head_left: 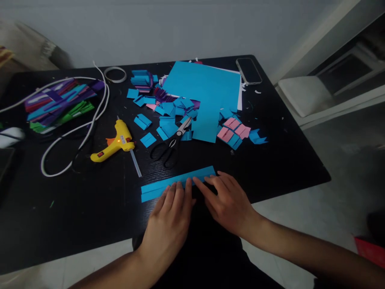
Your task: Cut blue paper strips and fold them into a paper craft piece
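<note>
A long blue paper strip (156, 189) with a lengthwise fold lies near the front edge of the black table, slanting up to the right. My left hand (173, 208) rests on its lower edge, the fingers stretched out and lying flat. Beside it, my right hand (227, 200) presses on the strip's right half, its index finger stretched out toward the left fingertips. Beyond the strip are black-handled scissors (173, 141), their blades slightly apart. To the left of them lies a yellow glue gun (116, 141) with a glue stick (136, 163) at its back end.
Blue sheets (207, 88) lie at the back among folded blue pieces (168, 126) and pink pieces (233, 129). A phone (249, 71) is at the back right corner. Leftward are a tape roll (115, 74), a looped white cable (48, 154) and bundled coloured strips (60, 102).
</note>
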The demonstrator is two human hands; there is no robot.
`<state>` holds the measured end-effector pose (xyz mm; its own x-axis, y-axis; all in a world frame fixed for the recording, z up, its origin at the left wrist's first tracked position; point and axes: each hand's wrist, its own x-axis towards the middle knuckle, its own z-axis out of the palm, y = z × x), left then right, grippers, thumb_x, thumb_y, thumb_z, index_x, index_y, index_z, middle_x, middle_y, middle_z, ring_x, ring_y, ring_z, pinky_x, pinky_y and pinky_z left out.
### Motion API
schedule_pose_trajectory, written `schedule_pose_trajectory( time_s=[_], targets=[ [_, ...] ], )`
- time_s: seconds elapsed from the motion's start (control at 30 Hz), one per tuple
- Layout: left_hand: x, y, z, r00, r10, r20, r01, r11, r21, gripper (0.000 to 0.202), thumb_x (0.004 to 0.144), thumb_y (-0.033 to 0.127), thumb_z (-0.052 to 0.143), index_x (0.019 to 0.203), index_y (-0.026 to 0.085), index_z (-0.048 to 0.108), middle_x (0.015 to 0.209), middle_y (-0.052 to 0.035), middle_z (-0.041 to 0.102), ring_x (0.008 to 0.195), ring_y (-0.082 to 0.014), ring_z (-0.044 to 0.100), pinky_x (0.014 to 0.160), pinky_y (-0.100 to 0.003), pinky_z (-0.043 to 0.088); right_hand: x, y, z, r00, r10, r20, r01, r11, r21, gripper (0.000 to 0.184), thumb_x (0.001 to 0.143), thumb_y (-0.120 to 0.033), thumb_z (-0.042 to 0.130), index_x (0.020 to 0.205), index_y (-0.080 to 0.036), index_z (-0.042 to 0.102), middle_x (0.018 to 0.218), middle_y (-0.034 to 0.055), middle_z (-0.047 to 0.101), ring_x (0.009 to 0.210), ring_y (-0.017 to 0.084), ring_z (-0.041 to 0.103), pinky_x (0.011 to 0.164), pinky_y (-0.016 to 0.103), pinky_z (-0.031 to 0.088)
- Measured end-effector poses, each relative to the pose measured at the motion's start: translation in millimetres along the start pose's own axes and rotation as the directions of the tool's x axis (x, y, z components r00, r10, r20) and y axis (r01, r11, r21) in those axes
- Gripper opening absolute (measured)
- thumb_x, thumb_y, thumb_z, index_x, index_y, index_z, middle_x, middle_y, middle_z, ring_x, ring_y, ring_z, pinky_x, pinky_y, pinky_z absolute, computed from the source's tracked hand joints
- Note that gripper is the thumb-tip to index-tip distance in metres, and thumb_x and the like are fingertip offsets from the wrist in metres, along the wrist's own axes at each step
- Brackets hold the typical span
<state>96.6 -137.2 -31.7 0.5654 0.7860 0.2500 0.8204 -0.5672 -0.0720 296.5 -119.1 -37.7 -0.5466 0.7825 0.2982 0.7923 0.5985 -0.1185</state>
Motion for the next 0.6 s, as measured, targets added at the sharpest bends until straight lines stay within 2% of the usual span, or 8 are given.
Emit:
schedule_pose_trajectory(
  time_s=[0.13,0.3,0.43,0.6],
  targets=[
    [1,0,-0.9,1.0,-0.015,0.014,0.015,1.0,-0.01,0.039,0.102,0.015,0.057,0.14,0.004,0.062,0.12,-0.0185,0.075,0.111,-0.0297,0.072,0.091,-0.04,0.063,-2,3,-3,0.997,0.077,-0.009,-0.077,0.997,0.013,0.035,0.101,-0.018,0.057,0.134,-0.012,0.069,0.102,0.0124,0.071,0.095,0.024,0.067,0.102,0.05,0.055],
    [1,0,0.3,1.0,-0.01,0.005,0.01,1.0,0.006,0.042,0.103,0.018,0.058,0.142,0.002,0.06,0.119,-0.0198,0.075,0.108,-0.0304,0.073,0.086,-0.04,0.065,-11,15,-10,0.982,0.189,-0.025,-0.19,0.981,-0.029,0.032,0.101,-0.026,0.061,0.129,-0.016,0.072,0.098,0.0109,0.066,0.093,0.025,0.063,0.101,0.055,0.052],
    [1,0,1.7,1.0,-0.014,-0.003,0.014,1.0,-0.002,0.042,0.104,0.02,0.057,0.141,0.002,0.06,0.119,-0.0196,0.075,0.108,-0.0305,0.073,0.086,-0.041,0.065,-15,18,-10,0.977,0.212,-0.031,-0.214,0.975,-0.054,0.033,0.102,-0.028,0.06,0.131,-0.017,0.071,0.105,0.013,0.064,0.1,0.028,0.062,0.099,0.057,0.052],
    [-2,1,0.6,1.0,-0.017,0.0,0.017,1.0,-0.008,0.039,0.104,0.018,0.055,0.138,-0.001,0.062,0.125,-0.0208,0.074,0.114,-0.031,0.072,0.093,-0.042,0.063,-16,17,-8,0.976,0.21,-0.052,-0.213,0.976,-0.052,0.033,0.1,-0.025,0.061,0.129,-0.015,0.071,0.108,0.015,0.064,0.102,0.03,0.061,0.091,0.053,0.055]
  ],
)
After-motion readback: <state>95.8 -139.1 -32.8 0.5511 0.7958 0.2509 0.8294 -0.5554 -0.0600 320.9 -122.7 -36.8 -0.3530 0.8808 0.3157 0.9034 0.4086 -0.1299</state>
